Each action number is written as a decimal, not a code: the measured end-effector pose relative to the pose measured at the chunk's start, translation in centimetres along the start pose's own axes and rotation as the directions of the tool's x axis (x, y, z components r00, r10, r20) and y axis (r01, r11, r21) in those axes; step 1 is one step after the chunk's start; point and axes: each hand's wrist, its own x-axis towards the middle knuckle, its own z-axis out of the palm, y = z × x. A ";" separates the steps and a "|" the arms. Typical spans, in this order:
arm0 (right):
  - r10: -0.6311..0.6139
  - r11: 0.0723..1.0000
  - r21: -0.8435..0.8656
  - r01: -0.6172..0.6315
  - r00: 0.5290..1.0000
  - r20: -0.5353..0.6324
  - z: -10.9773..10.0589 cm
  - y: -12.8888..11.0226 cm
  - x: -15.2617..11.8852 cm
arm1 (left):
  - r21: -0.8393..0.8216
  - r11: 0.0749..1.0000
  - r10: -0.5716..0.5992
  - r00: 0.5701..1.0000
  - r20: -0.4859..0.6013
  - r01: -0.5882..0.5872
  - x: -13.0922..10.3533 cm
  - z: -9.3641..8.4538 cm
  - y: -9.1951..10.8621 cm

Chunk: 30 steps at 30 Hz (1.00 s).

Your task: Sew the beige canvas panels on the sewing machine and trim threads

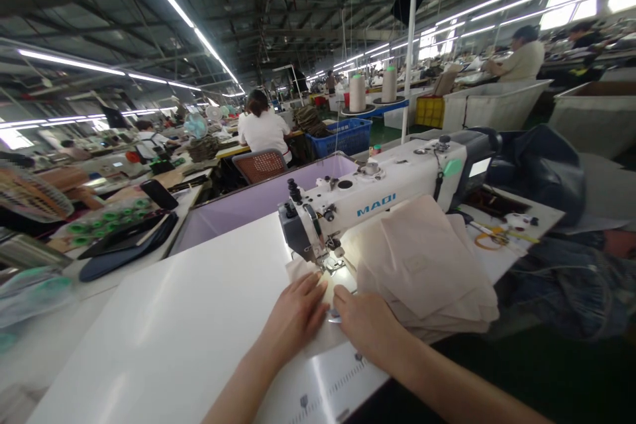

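Note:
A white sewing machine (377, 195) marked MAQI stands on a white table (199, 305), its needle area lit. Beneath and in front of the presser foot (332, 264) lies a small piece of beige fabric (298, 269). My left hand (298, 308) rests flat on this fabric just left of the foot, fingers extended. Close by on the right, my right hand (365, 321) has its fingers bent and pressed together at the fabric's edge; what they pinch, if anything, is hidden. A stack of beige fabric pieces (422, 258) lies under the machine arm, right of my right hand.
Yellow-handled scissors (489, 237) lie at the table's right end. Behind the table is a lilac-lined bin (238, 205). Thread cones (356, 94) stand beyond the machine. A person in white (263, 126) sits ahead, beside a blue crate (342, 137).

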 end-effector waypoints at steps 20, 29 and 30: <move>0.104 0.986 0.127 -0.105 0.994 0.013 -0.6 -0.6 -1.4 | 0.144 0.985 -0.096 0.995 -0.003 0.095 -1.1 1.7 1.3; 0.183 0.948 0.255 -0.193 0.981 0.063 -2.3 -0.6 -3.9 | 0.095 0.991 -0.103 0.991 0.084 0.095 -3.4 0.2 5.8; 0.176 0.944 0.277 -0.182 0.983 0.045 -2.0 -0.5 -4.0 | 0.094 0.991 -0.104 0.991 0.083 0.096 -3.5 0.2 5.8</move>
